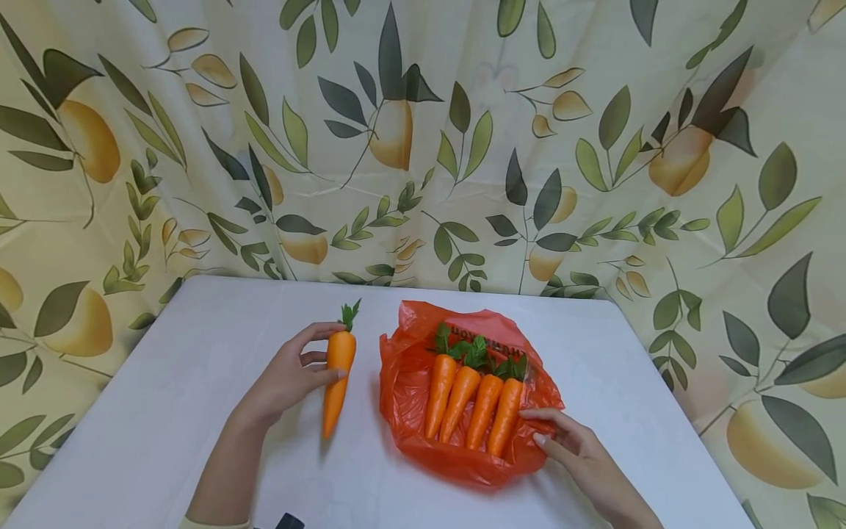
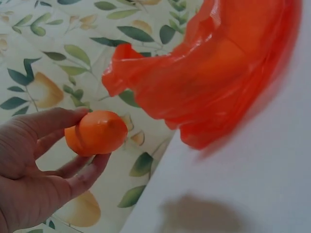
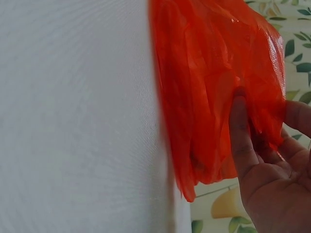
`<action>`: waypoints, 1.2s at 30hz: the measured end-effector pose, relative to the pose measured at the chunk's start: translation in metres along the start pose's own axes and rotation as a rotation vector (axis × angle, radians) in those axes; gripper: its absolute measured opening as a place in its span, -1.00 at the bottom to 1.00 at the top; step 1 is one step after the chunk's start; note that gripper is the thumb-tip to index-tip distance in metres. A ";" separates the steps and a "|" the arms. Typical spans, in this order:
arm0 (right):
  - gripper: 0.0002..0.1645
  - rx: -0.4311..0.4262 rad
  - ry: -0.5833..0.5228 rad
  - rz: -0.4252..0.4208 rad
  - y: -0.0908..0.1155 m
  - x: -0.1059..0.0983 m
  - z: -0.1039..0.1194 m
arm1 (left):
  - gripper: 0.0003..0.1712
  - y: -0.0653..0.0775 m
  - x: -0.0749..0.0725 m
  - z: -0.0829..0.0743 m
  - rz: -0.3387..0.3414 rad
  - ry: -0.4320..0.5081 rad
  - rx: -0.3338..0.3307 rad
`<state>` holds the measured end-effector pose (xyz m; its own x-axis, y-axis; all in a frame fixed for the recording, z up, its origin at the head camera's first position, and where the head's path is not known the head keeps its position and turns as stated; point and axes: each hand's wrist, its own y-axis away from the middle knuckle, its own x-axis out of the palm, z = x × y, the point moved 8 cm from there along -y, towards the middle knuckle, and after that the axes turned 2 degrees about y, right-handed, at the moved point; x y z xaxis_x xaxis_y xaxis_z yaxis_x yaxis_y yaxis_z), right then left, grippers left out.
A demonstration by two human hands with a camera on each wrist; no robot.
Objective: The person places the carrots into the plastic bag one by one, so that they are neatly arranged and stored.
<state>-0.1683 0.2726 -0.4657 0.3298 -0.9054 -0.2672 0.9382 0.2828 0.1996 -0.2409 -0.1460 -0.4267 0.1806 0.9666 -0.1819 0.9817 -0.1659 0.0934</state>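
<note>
In the head view my left hand (image 1: 291,375) pinches a single orange carrot (image 1: 340,353) between thumb and fingers, its green top upward and its tip pointing down toward me. The left wrist view shows this carrot (image 2: 104,132) end-on in the fingers of the left hand (image 2: 43,165). To its right an open red plastic bag (image 1: 406,404) lies on the table, with several carrots (image 1: 485,411) side by side in it, green tops away from me. My right hand (image 1: 581,455) grips the bag's right rim, the thumb against the red film (image 3: 209,97) in the right wrist view.
The bag and hands are over a white table (image 1: 218,323). A curtain (image 1: 423,184) printed with leaves and fruit stands behind its far edge and along both sides. A small dark object (image 1: 289,521) shows at the bottom edge, by the left forearm.
</note>
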 end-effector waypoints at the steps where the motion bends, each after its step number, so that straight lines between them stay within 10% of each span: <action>1: -0.48 -0.001 -0.001 0.001 0.000 0.000 0.000 | -0.27 0.001 0.000 -0.002 0.001 0.005 0.003; 36: -0.49 -0.029 -0.004 0.012 0.003 0.001 0.002 | -0.42 0.002 0.045 -0.072 0.103 0.044 0.152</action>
<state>-0.1655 0.2720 -0.4630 0.3404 -0.9033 -0.2610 0.9369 0.3026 0.1748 -0.2352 -0.0891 -0.3643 0.2807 0.9501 -0.1361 0.9567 -0.2884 -0.0402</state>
